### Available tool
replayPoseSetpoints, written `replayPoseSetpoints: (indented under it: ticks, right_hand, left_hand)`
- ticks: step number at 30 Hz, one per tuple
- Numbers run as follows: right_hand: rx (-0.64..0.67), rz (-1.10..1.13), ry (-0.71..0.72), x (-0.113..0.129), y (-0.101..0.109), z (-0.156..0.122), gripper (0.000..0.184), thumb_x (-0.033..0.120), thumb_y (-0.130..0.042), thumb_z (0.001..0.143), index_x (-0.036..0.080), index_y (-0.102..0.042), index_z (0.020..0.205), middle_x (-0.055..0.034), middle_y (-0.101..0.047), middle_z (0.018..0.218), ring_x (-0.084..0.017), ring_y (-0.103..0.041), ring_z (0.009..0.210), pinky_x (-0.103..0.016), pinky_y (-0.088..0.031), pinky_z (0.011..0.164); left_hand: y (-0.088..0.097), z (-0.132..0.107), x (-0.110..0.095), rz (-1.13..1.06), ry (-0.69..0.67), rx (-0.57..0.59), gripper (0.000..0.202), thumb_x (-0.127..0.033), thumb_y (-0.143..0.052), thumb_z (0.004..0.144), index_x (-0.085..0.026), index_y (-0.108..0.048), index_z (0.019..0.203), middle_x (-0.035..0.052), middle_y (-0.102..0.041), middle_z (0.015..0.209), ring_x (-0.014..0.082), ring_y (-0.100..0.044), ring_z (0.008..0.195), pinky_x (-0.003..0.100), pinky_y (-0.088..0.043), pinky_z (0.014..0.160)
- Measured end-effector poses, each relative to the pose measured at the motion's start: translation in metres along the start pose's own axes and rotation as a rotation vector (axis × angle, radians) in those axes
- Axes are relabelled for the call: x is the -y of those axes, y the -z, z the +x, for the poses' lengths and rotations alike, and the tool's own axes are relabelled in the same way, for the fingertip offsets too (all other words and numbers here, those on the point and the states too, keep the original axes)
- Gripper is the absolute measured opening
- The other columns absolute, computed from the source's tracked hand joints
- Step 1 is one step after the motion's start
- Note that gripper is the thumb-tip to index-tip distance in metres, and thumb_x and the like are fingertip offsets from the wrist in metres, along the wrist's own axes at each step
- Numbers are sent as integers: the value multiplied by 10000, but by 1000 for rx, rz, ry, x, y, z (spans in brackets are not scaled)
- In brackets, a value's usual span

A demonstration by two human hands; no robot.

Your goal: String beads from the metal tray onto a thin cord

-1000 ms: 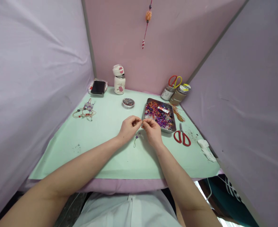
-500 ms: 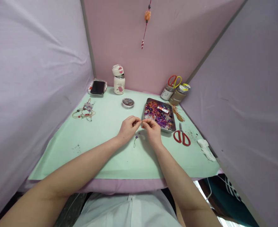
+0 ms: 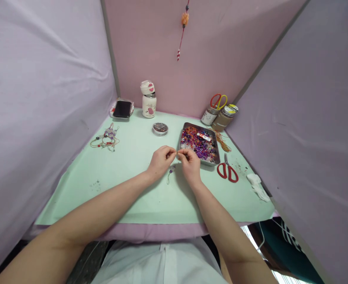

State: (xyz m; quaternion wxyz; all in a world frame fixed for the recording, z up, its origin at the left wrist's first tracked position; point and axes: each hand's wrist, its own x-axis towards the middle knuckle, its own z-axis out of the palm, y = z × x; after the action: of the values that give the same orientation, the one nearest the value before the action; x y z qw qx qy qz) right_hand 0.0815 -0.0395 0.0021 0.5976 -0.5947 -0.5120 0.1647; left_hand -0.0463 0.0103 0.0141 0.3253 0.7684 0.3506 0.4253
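Left hand [image 3: 161, 161], right hand [image 3: 190, 165], both pinched (contents unclear), looped beaded strand [image 3: 171, 170] nearby, shallow metal tray [image 3: 209, 163].

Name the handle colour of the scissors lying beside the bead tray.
Red handles, seen best in the head view.

Both my bare arms [image 3: 114, 199] angle in from the sides, so my 2 hands almost meet in the middle. Left hand [image 3: 162, 161] reaches up and right, right hand [image 3: 190, 165] up and left. On each, the fingers [image 3: 173, 150] are pinched together, tips right beside the other hand's, too small to tell if they're touching.
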Motion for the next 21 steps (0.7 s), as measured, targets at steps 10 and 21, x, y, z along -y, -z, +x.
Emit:
replayPoseSetpoints:
  ticks: [10, 21]
  right_hand:
    - [18, 151, -91, -4, -4, 1, 125, 296, -589, 775, 204, -644, 839, -19, -643, 823, -151, -570, 720, -302, -464, 715]
    - [12, 197, -110, -1, -3, 1, 123, 307, -594, 772, 200, -625, 825, -2, -622, 772, -138, -553, 684, -294, -465, 696]
  left_hand:
    - [-7, 2, 7, -297, 220, 4, 176, -324, -568, 787, -163, -638, 807, 23, -654, 769, 143, -573, 724, 273, -450, 704]
    - [-5, 1, 2, -351, 233, 21, 182, -332, -576, 783, -160, -627, 812, 24, -646, 774, 135, -566, 726, 265, -450, 695]
